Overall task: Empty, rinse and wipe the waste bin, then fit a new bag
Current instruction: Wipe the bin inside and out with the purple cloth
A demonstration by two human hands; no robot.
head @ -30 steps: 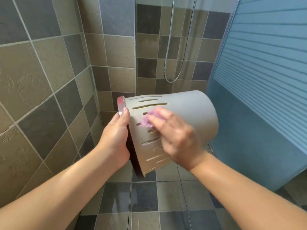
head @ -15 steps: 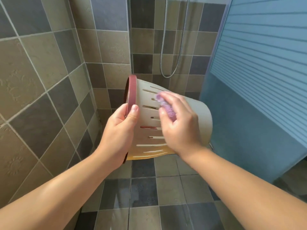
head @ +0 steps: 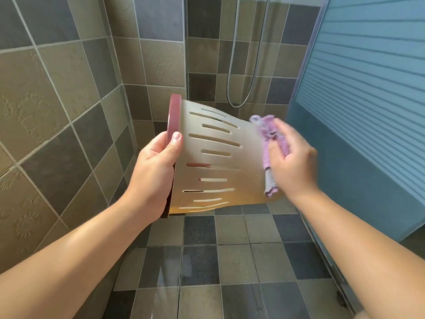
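Wiping bin (head: pixel 220 162) wall: left hand (head: pixel 154 178) grips rim, right hand (head: pixel 292 166) pinches cloth (head: pixel 268 143) (press flat over slots).

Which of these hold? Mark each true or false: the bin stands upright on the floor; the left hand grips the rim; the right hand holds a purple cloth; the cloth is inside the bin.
1. The bin stands upright on the floor: false, it is held on its side in the air.
2. The left hand grips the pink rim: true.
3. The right hand holds a purple cloth: true.
4. The cloth is inside the bin: false, it is against the outer wall near the base.
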